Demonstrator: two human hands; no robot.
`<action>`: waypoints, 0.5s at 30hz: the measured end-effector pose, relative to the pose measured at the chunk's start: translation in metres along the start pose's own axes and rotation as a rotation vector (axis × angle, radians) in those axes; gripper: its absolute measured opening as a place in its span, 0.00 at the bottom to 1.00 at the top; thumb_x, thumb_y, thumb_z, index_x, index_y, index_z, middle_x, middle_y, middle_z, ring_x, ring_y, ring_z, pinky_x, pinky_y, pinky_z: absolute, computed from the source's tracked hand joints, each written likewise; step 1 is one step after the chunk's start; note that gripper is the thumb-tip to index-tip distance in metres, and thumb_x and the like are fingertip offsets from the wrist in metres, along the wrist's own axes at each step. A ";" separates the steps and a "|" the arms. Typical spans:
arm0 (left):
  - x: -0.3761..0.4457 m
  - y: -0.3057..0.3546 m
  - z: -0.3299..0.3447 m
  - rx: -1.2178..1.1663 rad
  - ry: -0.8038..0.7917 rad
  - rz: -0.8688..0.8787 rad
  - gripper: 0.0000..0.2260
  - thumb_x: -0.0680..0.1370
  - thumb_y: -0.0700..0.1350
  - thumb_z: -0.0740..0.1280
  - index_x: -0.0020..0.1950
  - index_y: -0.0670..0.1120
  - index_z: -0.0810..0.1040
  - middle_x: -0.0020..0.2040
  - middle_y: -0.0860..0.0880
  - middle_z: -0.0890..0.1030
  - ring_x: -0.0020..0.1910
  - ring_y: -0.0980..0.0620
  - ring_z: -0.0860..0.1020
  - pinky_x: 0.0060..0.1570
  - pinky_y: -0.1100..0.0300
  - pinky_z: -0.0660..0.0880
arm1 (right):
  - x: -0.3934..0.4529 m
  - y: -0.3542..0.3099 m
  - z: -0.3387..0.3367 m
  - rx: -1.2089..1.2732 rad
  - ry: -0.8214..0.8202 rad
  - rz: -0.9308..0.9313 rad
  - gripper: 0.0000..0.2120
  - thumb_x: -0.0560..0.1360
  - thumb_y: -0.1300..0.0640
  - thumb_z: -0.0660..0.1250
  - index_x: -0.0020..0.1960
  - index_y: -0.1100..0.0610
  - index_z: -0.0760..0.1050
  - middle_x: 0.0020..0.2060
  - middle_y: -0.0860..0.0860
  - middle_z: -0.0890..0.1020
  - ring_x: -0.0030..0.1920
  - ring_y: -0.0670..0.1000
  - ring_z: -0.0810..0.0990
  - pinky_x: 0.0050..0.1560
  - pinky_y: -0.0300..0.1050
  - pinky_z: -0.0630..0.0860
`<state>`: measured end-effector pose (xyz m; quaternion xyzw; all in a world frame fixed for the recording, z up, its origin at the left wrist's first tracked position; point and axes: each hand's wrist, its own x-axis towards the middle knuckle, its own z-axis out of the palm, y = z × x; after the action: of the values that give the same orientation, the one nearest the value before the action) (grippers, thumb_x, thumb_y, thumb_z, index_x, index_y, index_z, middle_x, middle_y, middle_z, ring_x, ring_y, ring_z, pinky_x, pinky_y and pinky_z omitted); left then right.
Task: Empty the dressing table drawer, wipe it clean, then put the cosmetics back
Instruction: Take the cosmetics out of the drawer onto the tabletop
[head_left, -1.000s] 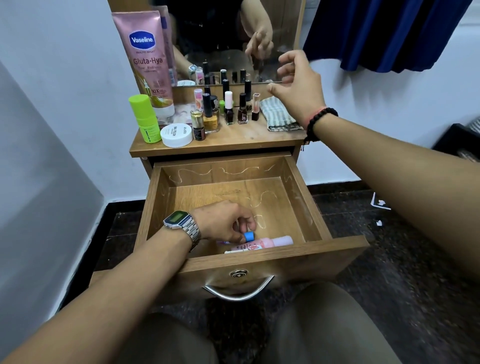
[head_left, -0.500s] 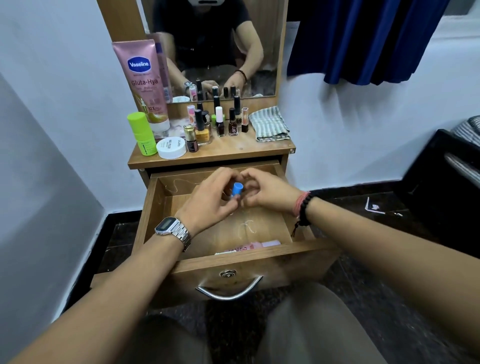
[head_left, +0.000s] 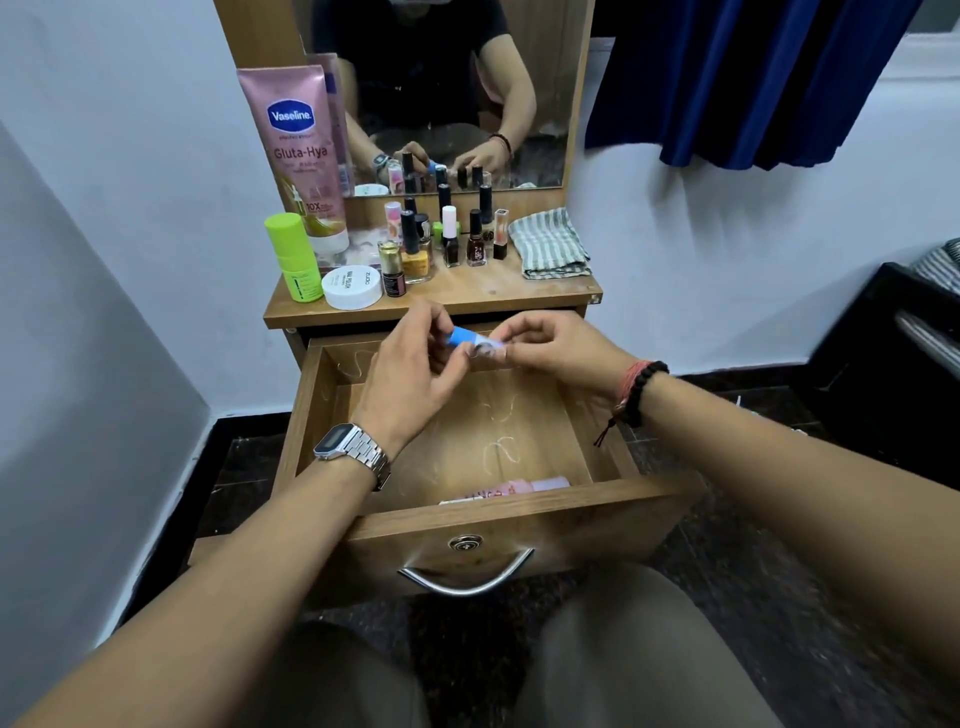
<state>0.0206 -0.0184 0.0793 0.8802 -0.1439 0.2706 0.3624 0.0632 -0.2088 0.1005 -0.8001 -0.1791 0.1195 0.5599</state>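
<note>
While the dressing table (head_left: 467, 299) drawer (head_left: 498, 514) stands pulled open, left hand (head_left: 410, 384) and right hand (head_left: 561, 348) meet above its rear. Fingers of both hands are closed on a small blue-capped tube (head_left: 470, 340). A pink tube (head_left: 519, 487) lies inside against the drawer front; nail polish bottles (head_left: 475, 241) stand on the table.
</note>
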 end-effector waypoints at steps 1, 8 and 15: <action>0.000 -0.001 0.001 0.015 -0.003 -0.003 0.08 0.76 0.43 0.67 0.48 0.47 0.68 0.41 0.52 0.75 0.36 0.55 0.75 0.36 0.61 0.74 | 0.003 -0.001 -0.004 0.011 0.023 0.007 0.05 0.72 0.60 0.72 0.48 0.56 0.80 0.40 0.51 0.83 0.42 0.46 0.79 0.48 0.40 0.77; -0.001 -0.006 0.003 0.135 -0.119 0.021 0.05 0.76 0.41 0.64 0.48 0.48 0.69 0.42 0.54 0.75 0.38 0.53 0.74 0.39 0.54 0.74 | 0.042 -0.037 -0.043 0.003 0.262 -0.070 0.11 0.71 0.64 0.72 0.51 0.56 0.76 0.41 0.52 0.81 0.39 0.46 0.80 0.41 0.39 0.80; -0.002 -0.006 0.003 0.135 -0.141 0.028 0.05 0.75 0.41 0.64 0.47 0.48 0.70 0.42 0.54 0.75 0.36 0.55 0.74 0.39 0.55 0.73 | 0.092 -0.056 -0.052 -0.307 0.515 -0.182 0.19 0.68 0.63 0.71 0.55 0.55 0.69 0.38 0.48 0.79 0.38 0.44 0.77 0.40 0.33 0.74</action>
<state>0.0228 -0.0159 0.0731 0.9174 -0.1630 0.2220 0.2874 0.1584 -0.1972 0.1716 -0.8600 -0.1183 -0.1660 0.4678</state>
